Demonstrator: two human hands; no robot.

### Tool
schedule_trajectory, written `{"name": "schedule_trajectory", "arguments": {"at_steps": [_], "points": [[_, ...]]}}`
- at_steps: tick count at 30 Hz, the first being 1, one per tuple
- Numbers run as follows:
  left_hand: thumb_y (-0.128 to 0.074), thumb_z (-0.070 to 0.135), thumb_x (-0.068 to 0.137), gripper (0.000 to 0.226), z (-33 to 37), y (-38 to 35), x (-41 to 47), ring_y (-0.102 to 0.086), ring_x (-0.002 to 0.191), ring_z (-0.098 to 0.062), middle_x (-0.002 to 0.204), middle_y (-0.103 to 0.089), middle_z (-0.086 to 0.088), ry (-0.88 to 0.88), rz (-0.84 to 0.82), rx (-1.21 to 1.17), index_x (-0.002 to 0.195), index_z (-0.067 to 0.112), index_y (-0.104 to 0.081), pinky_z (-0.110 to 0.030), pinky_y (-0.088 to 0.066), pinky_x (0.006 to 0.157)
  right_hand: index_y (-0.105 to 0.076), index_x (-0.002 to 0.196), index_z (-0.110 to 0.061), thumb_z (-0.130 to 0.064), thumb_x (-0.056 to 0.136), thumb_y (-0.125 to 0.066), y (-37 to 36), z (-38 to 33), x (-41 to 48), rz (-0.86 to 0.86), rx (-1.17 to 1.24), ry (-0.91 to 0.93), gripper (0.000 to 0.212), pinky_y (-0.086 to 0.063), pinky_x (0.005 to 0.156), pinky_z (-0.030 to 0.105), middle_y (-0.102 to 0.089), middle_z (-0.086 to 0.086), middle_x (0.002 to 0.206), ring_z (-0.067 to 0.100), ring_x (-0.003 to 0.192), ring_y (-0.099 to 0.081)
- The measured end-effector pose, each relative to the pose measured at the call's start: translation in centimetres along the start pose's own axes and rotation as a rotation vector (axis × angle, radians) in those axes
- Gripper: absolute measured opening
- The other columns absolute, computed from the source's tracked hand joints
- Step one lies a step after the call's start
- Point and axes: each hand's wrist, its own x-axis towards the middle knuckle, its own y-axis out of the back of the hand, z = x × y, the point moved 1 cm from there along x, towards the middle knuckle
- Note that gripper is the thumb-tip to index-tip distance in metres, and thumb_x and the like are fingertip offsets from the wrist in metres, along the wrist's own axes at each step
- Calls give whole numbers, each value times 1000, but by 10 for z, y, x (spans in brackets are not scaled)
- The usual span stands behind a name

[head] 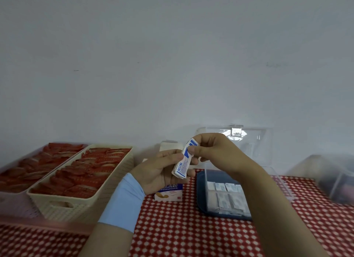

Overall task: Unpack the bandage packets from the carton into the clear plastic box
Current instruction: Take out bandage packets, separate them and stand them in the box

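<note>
While aloft — hands round packets

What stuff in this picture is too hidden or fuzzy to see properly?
All in the head view:
The carton is half covered by the left hand.
The clear plastic box: the right forearm hides its right side.
Print on the bandage packets: too small to read.
The container at the right edge: blurred, cut off.

The left hand hid most of the white cardboard carton. Small print on the blue-and-white paper bandage packets was unreadable. The right edge cut a blurred clear plastic container.
</note>
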Motion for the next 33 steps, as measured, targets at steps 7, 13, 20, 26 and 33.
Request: {"name": "schedule_trajectory", "arguments": {"at_steps": [7, 13, 20, 26, 33], "points": [[-57, 21, 79, 35, -14, -32, 4, -70, 64, -20, 88, -74, -15, -13, 46, -20, 109, 2, -62, -27, -60, 56, -76, 94, -14, -19, 94, -66, 32, -10, -21, -26, -87, -68, 11, -49, 70, 26, -76, -1, 82, 7, 72, -65], [-58, 23, 82, 38, -22, -65, 17, -70, 69, -20, 92, -74, -13, 23, -25, 4, 112, 0, -61, -27, -59, 59, -77, 90, -16, -17, 91, -70, 71, -16, -38, -88, -158, -119, 7, -46, 62, 25, -76, -2, 82, 11, 72, -69], [-58, 21, 98, 17, -23, -93, 53, -72, 74, -23, 90, -73, -10, 79, 52, 517, 101, 5, -63, -35, -61, 73, -76, 85, -9, -11, 90, -69, 126, 11, -45, 238, -297, -179, 9, -35, 45, 18, -65, -2, 57, 9, 48, -53], [-49, 38, 88, 31, -33, -104, 78, -65, 90, -21, 96, -71, -1, 18, -70, 1459, 90, 14, -70, -39, -54, 88, -73, 84, -1, -14, 87, -71, 127, 55, -34, 59, -638, -350, 14, -47, 50, 20, -63, 8, 66, 14, 49, -55], [-46, 57, 75, 44, -65, -98, 84, -52, 72, -24, 75, -55, -4, 210, -262, 1696, 60, 17, -54, -36, -44, 67, -72, 86, -7, -17, 89, -71, 103, 84, -26, -128, -753, -420, 11, -56, 63, 26, -69, 10, 80, 16, 63, -62]]}}
